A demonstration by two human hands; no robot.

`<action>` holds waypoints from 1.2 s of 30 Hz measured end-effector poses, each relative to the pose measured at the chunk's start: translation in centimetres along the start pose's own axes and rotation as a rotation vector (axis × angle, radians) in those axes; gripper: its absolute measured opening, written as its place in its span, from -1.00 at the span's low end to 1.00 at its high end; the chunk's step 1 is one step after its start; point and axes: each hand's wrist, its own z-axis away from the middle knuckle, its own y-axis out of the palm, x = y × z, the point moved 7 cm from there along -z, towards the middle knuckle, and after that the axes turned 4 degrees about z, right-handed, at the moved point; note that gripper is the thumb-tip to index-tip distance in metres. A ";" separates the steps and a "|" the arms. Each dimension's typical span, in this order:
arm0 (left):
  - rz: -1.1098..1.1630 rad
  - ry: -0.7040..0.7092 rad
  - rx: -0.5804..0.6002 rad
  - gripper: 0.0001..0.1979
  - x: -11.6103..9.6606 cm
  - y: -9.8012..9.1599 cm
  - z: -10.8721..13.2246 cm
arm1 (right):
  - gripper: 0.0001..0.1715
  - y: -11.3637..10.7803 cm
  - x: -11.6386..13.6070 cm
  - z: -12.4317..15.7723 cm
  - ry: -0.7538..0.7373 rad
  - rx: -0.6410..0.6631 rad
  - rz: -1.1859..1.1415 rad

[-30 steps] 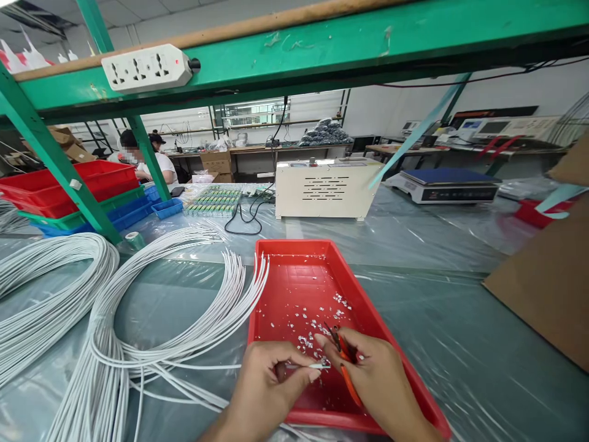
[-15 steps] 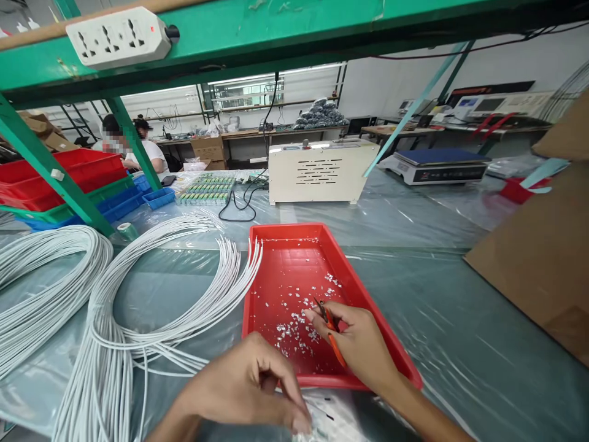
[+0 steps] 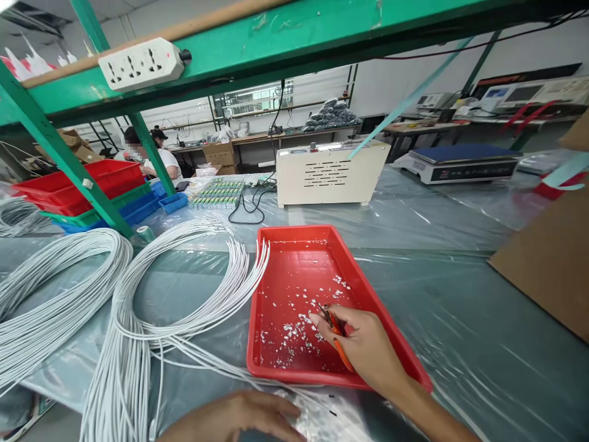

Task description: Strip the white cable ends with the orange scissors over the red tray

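My right hand [image 3: 365,344] is closed round orange-handled cutters [image 3: 341,344], their dark tips over the red tray [image 3: 304,276]. Small silvery scraps [image 3: 294,334] lie scattered on the tray's floor. At the bottom edge, my left hand [image 3: 243,414] is partly cut off by the frame, beside a clear plastic bag [image 3: 322,417]. Its fingertips are low in view, and whether they hold anything is hidden. Coiled white cables [image 3: 184,325] lie left of the tray, some ends resting over its left rim.
Another cable coil [image 3: 55,276] is at the far left, near stacked bins [image 3: 101,181]. A cream metal box [image 3: 331,175] and a scale [image 3: 460,162] stand behind the tray. Cardboard [image 3: 547,264] is at right. A green beam [image 3: 276,43] crosses overhead. People sit in the background.
My left hand has moved down, partly out of the frame. My right hand still has the cutters over the tray. The whole view has shifted slightly, with the scene further right.
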 end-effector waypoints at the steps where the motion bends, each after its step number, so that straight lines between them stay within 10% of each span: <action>1: 0.049 0.002 -0.010 -0.59 -0.3 -0.3 0.0 | -0.58 0.0 0.0 0.0 -0.008 0.001 0.003; 5: 0.030 -0.061 -0.139 -0.82 -0.3 -2.3 -1.3 | -0.59 0.0 0.1 0.0 -0.025 -0.003 0.013; 12: -0.779 -0.203 -0.655 -0.84 -0.1 -8.5 -6.4 | -0.60 -0.1 0.5 0.2 -0.045 -0.018 0.019; 21: -0.879 -0.320 -0.859 -0.83 2.2 -12.5 -10.4 | -0.56 0.4 0.2 0.2 -0.073 -0.002 -0.012; 27: -0.723 -0.131 -0.901 -0.85 0.8 -11.1 -8.4 | -0.60 -0.1 0.7 0.3 -0.081 -0.013 -0.079; 36: -0.488 0.293 -0.832 -0.92 -1.4 -3.7 -3.5 | -0.79 -0.3 1.9 1.0 -0.086 0.036 -0.293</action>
